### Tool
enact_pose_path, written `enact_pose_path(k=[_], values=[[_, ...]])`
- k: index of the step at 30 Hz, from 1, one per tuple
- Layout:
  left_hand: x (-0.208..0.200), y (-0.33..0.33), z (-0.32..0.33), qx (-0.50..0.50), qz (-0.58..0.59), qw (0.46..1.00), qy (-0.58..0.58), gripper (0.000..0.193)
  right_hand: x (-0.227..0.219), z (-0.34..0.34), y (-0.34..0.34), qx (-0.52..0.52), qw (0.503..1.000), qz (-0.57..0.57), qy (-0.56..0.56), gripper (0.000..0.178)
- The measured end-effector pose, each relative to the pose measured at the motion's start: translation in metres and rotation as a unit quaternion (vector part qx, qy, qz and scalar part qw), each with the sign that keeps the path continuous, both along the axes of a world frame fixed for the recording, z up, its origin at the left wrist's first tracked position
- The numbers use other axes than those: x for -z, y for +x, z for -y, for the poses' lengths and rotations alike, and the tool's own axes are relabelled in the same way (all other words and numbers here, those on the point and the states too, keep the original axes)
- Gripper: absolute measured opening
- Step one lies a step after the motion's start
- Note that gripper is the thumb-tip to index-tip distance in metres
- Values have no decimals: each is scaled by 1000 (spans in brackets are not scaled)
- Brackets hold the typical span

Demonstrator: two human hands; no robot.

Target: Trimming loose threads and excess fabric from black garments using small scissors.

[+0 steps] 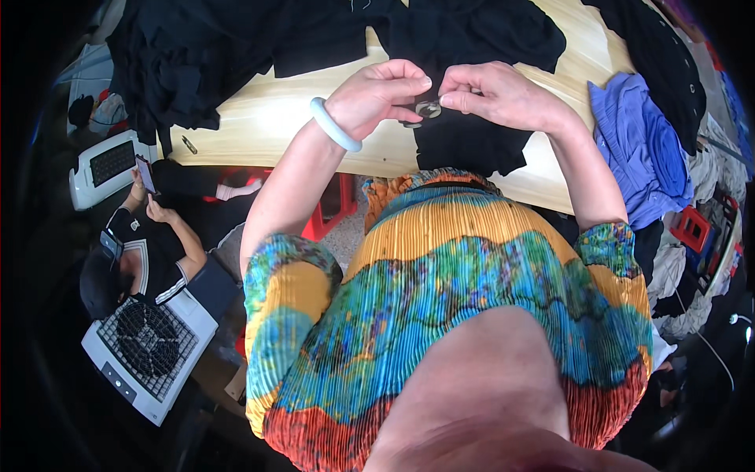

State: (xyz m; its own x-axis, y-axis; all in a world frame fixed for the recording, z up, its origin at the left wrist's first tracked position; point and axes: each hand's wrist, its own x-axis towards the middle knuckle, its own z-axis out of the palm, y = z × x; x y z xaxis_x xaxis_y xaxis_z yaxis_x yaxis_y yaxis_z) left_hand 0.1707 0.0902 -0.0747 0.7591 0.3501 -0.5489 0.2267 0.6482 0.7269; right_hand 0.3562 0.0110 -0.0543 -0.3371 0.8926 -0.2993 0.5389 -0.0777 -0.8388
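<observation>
Over the table, my two hands are raised close together above black cloth [472, 141]. The fingertips of my left hand [370, 98], with a pale bangle [335, 126] at the wrist, are drawn together; what they pinch is too small to make out. Facing it, my right hand [499, 96] has thumb and forefinger closed at the edge of a small rounded piece, pale and dark [429, 109]. That piece sits between the two hands, and its kind is unclear. A dark strip of the cloth runs behind the fingers.
Black garments [197, 55] cover the back and left of the light wooden table [267, 118]. Small thread snips [189, 144] lie near its left edge. Blue-violet cloth [637, 149] is heaped at right. A seated person [149, 252] holds a phone beside a fan unit [149, 354].
</observation>
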Motion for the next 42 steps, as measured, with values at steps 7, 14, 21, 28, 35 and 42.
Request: enact_pose_path(k=[7,14,21,28,35,42], values=[[1,0,-3,3,2,1000,-17,8,7,0,2,24,995,-89,-47,27],[7,-3,-18,-46,52,996,-65,10,13,-3,9,142,970,-195,8,50],[24,18,-26,-64,84,985,139,21,15,-1,16,242,906,-345,-30,38],[35,11,-6,69,143,984,84,44,9,-8,37,490,746,-447,-60,19],[5,-3,2,-18,251,967,-50,52,35,-7,46,402,818,-407,-55,37],[7,-6,12,-109,170,979,11,45,17,2,19,410,882,-146,180,37]])
